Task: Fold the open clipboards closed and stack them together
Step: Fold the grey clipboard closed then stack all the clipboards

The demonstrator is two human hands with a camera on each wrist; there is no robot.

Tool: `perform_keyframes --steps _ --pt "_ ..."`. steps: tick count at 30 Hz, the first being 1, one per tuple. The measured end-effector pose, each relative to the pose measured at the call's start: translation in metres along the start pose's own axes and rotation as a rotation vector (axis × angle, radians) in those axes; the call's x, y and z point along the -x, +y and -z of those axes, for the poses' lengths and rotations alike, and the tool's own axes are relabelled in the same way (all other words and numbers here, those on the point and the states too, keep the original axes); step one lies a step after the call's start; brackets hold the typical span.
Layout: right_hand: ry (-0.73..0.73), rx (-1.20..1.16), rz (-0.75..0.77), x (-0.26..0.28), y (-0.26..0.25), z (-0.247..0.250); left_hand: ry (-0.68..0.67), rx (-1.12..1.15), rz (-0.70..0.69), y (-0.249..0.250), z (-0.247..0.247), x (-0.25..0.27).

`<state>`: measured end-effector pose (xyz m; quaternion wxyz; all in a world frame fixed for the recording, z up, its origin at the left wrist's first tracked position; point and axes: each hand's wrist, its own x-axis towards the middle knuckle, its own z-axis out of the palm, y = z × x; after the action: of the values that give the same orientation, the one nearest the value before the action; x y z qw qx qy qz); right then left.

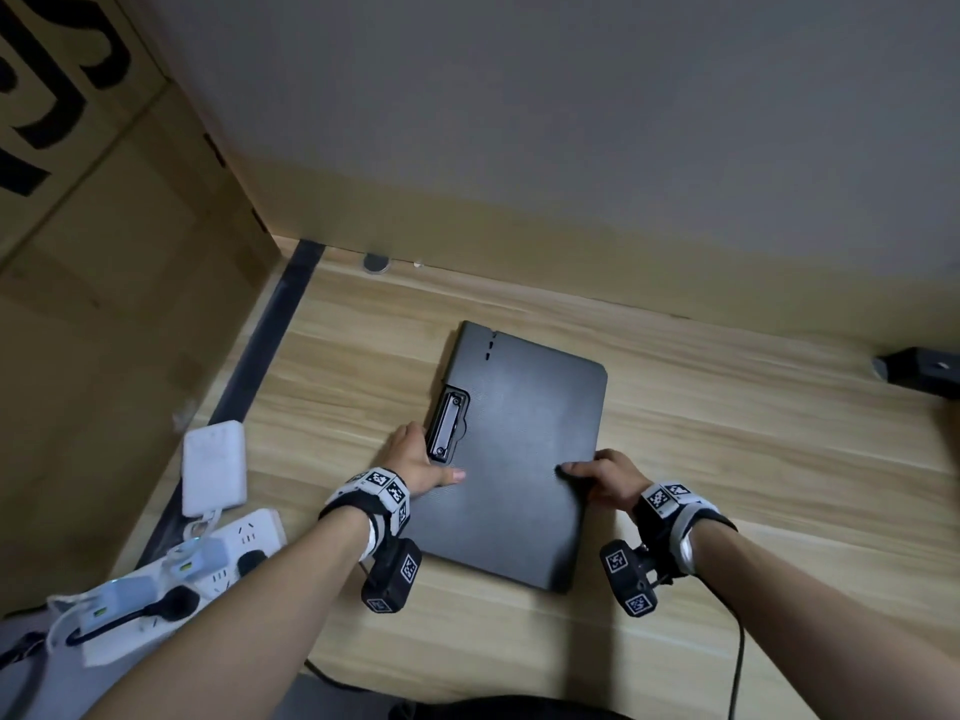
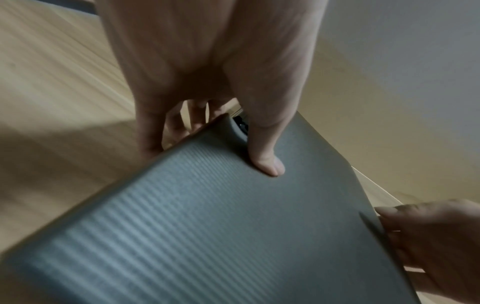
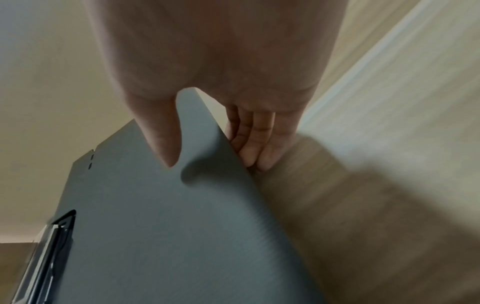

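A black folding clipboard (image 1: pixel 519 449) lies closed on the wooden desk (image 1: pixel 753 459), its metal clip (image 1: pixel 448 423) on the left edge. My left hand (image 1: pixel 423 457) grips that left edge just below the clip. In the left wrist view its thumb (image 2: pixel 267 164) presses on the ribbed cover (image 2: pixel 207 216) while the fingers curl under the edge. My right hand (image 1: pixel 597 472) holds the right edge with its thumb (image 3: pixel 166 144) on top and fingers (image 3: pixel 257 148) against the side. The near edge looks thick; I cannot tell whether it is one board or a stack.
A white power strip (image 1: pixel 208 563) with plugs and a white adapter (image 1: pixel 214 467) lie at the lower left. A cardboard box (image 1: pixel 104 252) stands on the left and a wall at the back. A black object (image 1: pixel 919 371) sits at the right edge. A cable (image 1: pixel 737 667) trails from my right wrist.
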<state>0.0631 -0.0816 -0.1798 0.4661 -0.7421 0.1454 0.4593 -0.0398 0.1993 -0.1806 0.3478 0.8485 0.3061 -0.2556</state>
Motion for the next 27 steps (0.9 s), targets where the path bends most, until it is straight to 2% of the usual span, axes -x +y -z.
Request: perform_keyframes --steps 6,16,22,27 --pt "0.038 0.033 0.103 0.016 0.04 0.021 -0.026 0.045 -0.021 0.002 -0.034 0.024" --pt "0.147 0.019 0.123 0.04 0.087 0.055 -0.043 0.034 0.022 0.028 -0.08 0.055" --pt "0.066 -0.015 0.181 0.045 0.104 0.07 -0.026 0.03 0.04 0.038 -0.091 0.065" --pt "0.028 0.055 0.242 0.052 0.111 0.08 -0.005 -0.009 0.047 0.049 -0.094 0.071"
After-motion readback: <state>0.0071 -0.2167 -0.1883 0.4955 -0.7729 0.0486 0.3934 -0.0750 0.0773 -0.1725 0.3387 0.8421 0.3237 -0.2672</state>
